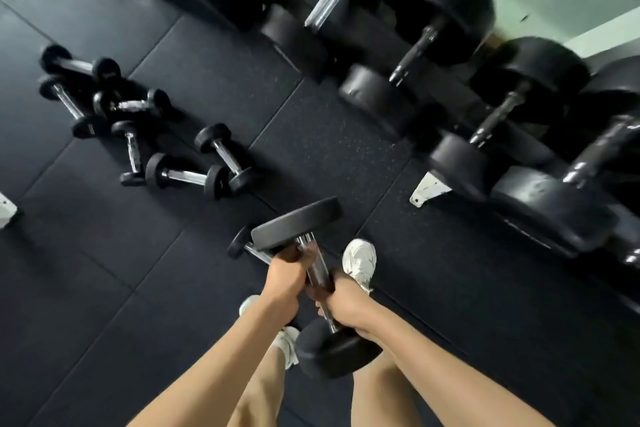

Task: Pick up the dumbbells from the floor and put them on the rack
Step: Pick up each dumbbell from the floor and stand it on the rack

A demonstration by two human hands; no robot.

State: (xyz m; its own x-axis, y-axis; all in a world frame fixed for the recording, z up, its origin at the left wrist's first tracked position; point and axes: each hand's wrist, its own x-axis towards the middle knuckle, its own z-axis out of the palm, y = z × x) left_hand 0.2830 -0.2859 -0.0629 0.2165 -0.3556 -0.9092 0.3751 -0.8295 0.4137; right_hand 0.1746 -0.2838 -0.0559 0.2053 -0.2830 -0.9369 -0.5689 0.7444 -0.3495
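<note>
Both hands hold one dumbbell by its chrome handle, fingers curled round the bar: left hand by the upper head, right hand by the lower. It hangs clear of the floor, near the feet. Judge it heavy, rigid and possibly slick on the bar; grip mid-handle. The rack carries larger dumbbells; small dumbbells lie on the floor.

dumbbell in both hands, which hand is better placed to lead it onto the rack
Right, probably: the right hand grips the dumbbell handle on the side nearer the rack; the left hand sits farther from it.
</note>
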